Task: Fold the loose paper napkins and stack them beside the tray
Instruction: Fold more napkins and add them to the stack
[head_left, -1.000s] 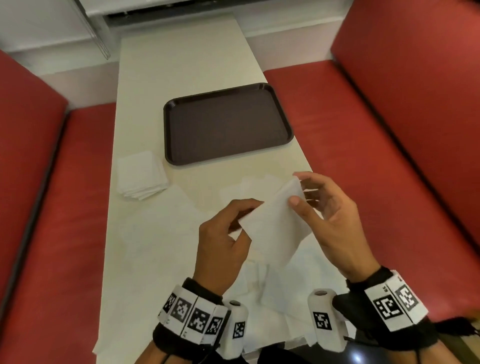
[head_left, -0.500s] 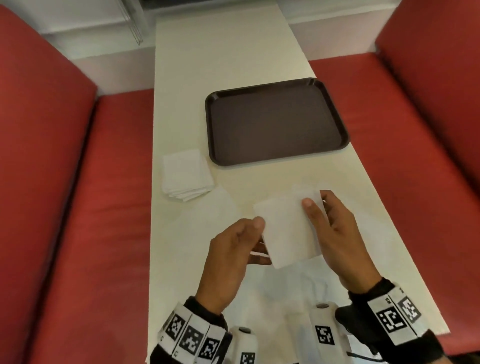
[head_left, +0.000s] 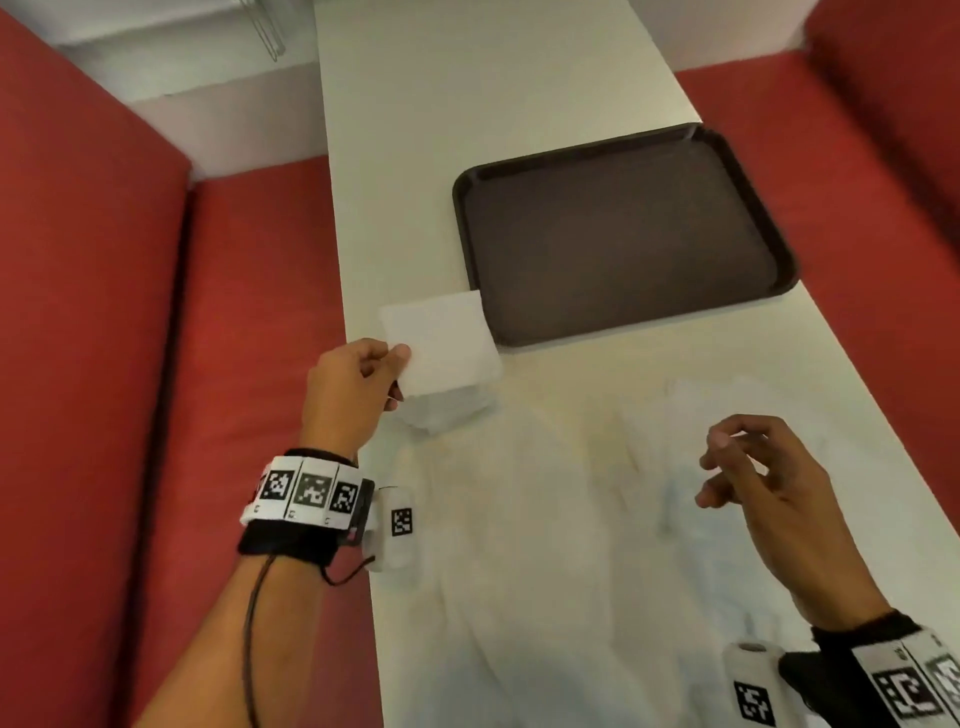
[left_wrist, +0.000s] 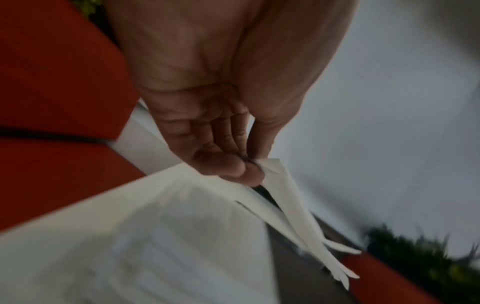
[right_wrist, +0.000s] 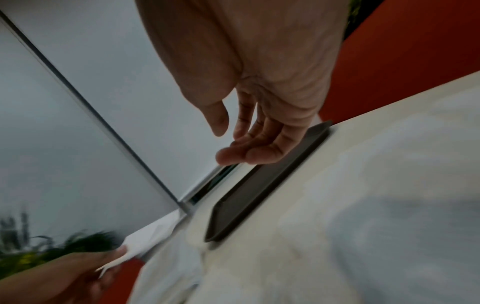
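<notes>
My left hand (head_left: 384, 366) pinches a corner of a folded white napkin (head_left: 441, 340) between thumb and fingers, holding it just above the stack of folded napkins (head_left: 457, 410) at the tray's near left corner. The left wrist view shows the pinch (left_wrist: 255, 169) and the folded napkin's (left_wrist: 293, 218) layered edges hanging. The dark brown tray (head_left: 623, 234) lies bare on the cream table (head_left: 467, 93). My right hand (head_left: 737, 467) hovers with loosely curled fingers, holding nothing, over loose unfolded napkins (head_left: 571, 597) spread across the near table. In the right wrist view the right hand (right_wrist: 233, 144) is bare-palmed.
Red bench seats (head_left: 249, 312) flank the narrow table on both sides, with red backrests (head_left: 78, 208) beyond them. The table's left edge runs right beside my left hand. A window and wall close the far end.
The right hand has let go of the folded napkin and drawn back to the right. The left hand has carried the napkin leftward and forward over the stack beside the tray.
</notes>
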